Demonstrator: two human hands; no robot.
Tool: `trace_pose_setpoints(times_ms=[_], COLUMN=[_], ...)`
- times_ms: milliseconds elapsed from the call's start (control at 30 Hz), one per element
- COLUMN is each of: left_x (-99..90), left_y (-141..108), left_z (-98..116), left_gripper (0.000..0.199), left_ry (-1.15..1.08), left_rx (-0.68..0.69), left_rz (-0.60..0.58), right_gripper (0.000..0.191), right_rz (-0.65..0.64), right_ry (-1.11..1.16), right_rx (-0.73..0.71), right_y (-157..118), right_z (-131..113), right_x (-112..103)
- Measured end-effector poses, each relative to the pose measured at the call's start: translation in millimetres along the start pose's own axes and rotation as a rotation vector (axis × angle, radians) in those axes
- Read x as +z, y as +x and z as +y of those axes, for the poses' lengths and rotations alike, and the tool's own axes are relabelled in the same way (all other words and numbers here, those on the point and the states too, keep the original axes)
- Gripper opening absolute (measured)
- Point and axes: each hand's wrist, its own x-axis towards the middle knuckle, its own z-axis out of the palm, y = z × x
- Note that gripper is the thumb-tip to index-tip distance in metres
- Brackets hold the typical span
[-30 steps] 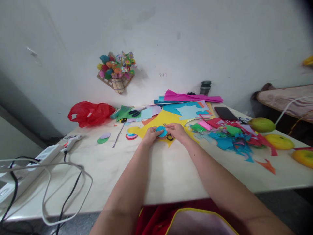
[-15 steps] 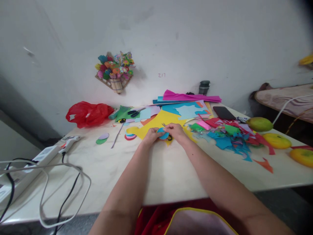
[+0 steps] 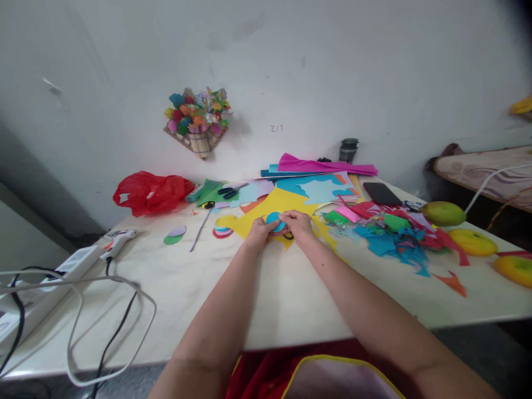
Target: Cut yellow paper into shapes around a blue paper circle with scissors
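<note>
Well beyond the blue disc (image 3: 272, 216) — handwritten "217" (image 3: 276, 128)

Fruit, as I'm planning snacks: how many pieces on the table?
3, on the right: a greenish fruit at the back, a yellow fruit nearer, a third fruit at the picture's edge.

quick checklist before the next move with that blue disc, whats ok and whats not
1. Blue disc in left hand: ok, fingers hold it.
2. Right hand at the disc: ok, fingertips by its right edge; firmness cannot tell.
3. Dark loop below the right hand, held or loose: cannot tell.
4. Bare table under hands: not ok, yellow sheet there.
5. Scrap heap apart from hands: ok, off right.
</note>
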Motion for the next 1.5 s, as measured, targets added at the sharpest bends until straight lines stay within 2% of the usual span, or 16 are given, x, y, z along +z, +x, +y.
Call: trace_pose_setpoints(times_ms=[267,433,500,600,667,733,833,1000,1133,1267,1367,1500], left_x=[1.9,1.1,-1.4,-7.8,-12.0,-14.8,-15.9,-14.0,-14.6,-17.1,-17.6,-16.1], left_y=[-1.7,0.3,1.9,3.8,4.5,4.8,5.1,5.3,4.8,4.2,4.3,4.2], left_z=[2.1,1.2,1.3,2.3,3.0,3.5,3.7,3.7,4.6,5.6,6.7,9.2], left_gripper=[0.059,0.054,0.052,0.050,0.047,0.045,0.043,0.043,0.044,0.042,0.036,0.029], left_ry=[-0.033,-0.021,-0.021,-0.033,-0.050,-0.068,-0.087,-0.102,-0.107,-0.116,-0.132,-0.164], left_rx=[0.011,0.017,0.030,0.051,0.062,0.073,0.081,0.089,0.082,0.066,0.048,0.027], left_rz=[0.015,0.054,0.110,0.214,0.262,0.280,0.284,0.272,0.273,0.289,0.304,0.319], right_gripper=[0.030,0.028,0.024,0.021,0.026,0.029,0.034,0.031,0.032,0.031,0.040,0.049], right_rz=[0.026,-0.049,-0.061,-0.028,-0.072,-0.154,-0.241,-0.282,-0.257,-0.163,-0.089,-0.167], right_ry=[-0.044,-0.150,-0.303,-0.792,-1.137,-1.385,-1.568,-1.663,-1.639,-1.462,-1.112,-0.400], right_rx=[-0.074,-0.038,-0.043,-0.195,-0.241,-0.219,-0.189,-0.185,-0.217,-0.155,-0.082,0.124], right_y=[3.2,5.5,5.2,1.5,-3.1,-8.2,-14.0,-17.5,-15.8,-4.5,5.5,8.1], right_z=[6.3,5.1,-1.3,-15.8,-24.8,-31.1,-35.1,-35.9,-36.8,-35.5,-31.9,-31.2], right_x=[0.5,-0.4,-4.1,-13.1,-18.4,-20.7,-18.2,-8.5,-8.6,-19.7,-28.5,-31.3])
